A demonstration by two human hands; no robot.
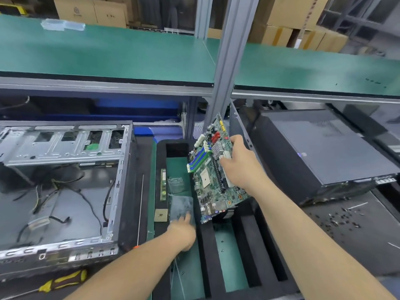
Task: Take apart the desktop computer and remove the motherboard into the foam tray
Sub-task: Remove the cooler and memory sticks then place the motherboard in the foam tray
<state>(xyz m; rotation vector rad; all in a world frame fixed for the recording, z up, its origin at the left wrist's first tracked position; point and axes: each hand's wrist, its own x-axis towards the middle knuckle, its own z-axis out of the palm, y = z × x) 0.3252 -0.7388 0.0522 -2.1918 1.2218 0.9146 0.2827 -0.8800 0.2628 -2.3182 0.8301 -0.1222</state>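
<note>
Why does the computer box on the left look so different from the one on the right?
The left computer case is open, showing silver metal and loose wires; the right computer case is closed under a dark lid. The left one sits square to the view; the right one is turned at an angle. Both lie flat on the workbench.

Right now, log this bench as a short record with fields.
motherboard: out of the open case, held tilted above the foam tray
right hand: grips the motherboard's right edge
left hand: fingers extended onto a clear plastic bag, blurred
open case: at left, loose cables inside
closed computer: at right, lying flat
memory stick: on the foam left of the bag
processor chip: on the foam, nearer than the stick
screws: scattered at far right
screwdriver: bottom left, beside the case
</note>
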